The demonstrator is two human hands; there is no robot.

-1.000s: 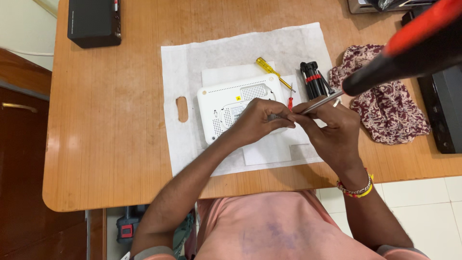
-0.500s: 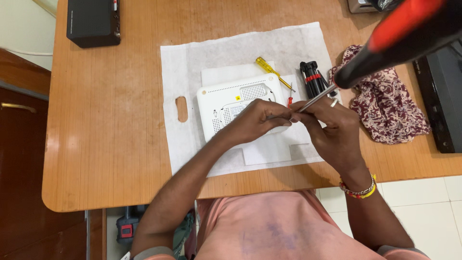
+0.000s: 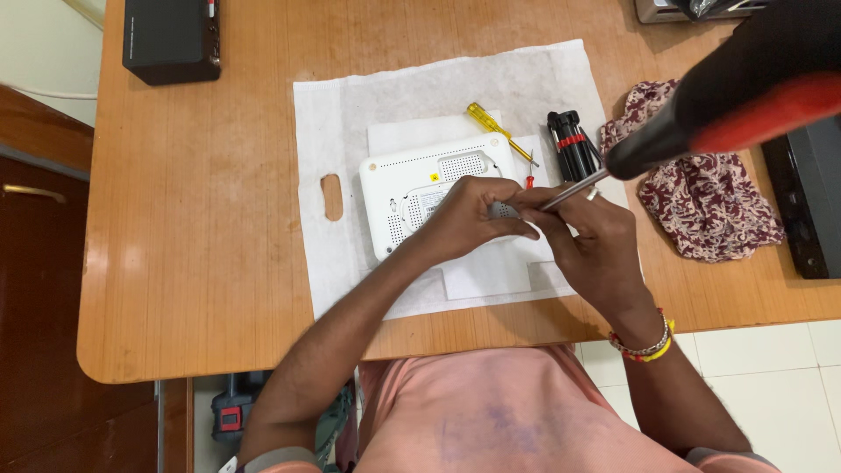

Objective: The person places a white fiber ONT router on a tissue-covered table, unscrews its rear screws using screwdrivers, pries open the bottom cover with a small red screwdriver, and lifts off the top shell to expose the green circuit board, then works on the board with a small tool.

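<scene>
White plastic makes up the flat box [image 3: 429,197] lying upside down on a white cloth sheet [image 3: 385,105] in the middle of the wooden table [image 3: 201,219]. Its underside shows rows of small vent holes, a pale rectangular label near the centre and a tiny yellow sticker above that.

Both hands meet over the box's right edge. The left hand [image 3: 473,219] curls down onto the box, fingertips pressed against its surface beside the tool tip. The right hand [image 3: 591,241] pinches the thin metal shaft of a screwdriver [image 3: 701,105] between thumb and fingers. The shaft slants up to the right into a fat black and red handle, blurred because it sits close to the camera. Its tip meets the box just where the two hands touch, though the exact spot is hidden by fingers. A beaded band circles the right wrist.

Just above the hands, on the sheet, lie a yellow-handled screwdriver [image 3: 491,127], a small red-handled one [image 3: 529,180], and a black bundle of bits with a red band [image 3: 571,149]. A maroon patterned cloth [image 3: 701,210] is crumpled right of these. One black box [image 3: 171,39] stands at the table's far left corner, and another black device [image 3: 802,210] lies at the right edge.
</scene>
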